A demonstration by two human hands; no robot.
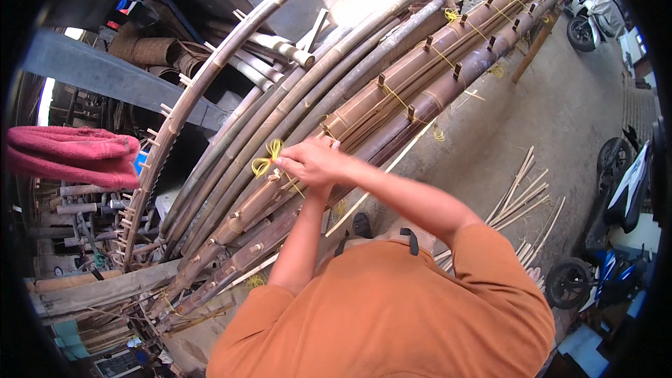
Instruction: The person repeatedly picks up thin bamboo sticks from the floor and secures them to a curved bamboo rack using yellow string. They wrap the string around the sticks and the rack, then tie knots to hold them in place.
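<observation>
My forearms cross over a pair of long brown bamboo poles [357, 113], and my hands overlap above the nearer stretch. In my right hand [306, 159], thumb and fingers are pinched on a looped bundle of yellow cord [264, 161]. A strand of it runs down toward the bamboo. My left hand [320, 189] is mostly hidden beneath the right one, so its fingers cannot be made out. Short dark pegs [428, 43] stand up along the poles, with yellow cord [442, 56] stretched between them. Thin split strips lie lengthwise between the two poles.
Left of the work, a curved bamboo pole [183, 101] carries several short pegs. More bamboo poles [280, 115] lie alongside. A red cloth [73, 156] hangs at far left. Loose strips [518, 196] lie on the floor at right, near parked motorbikes [595, 276].
</observation>
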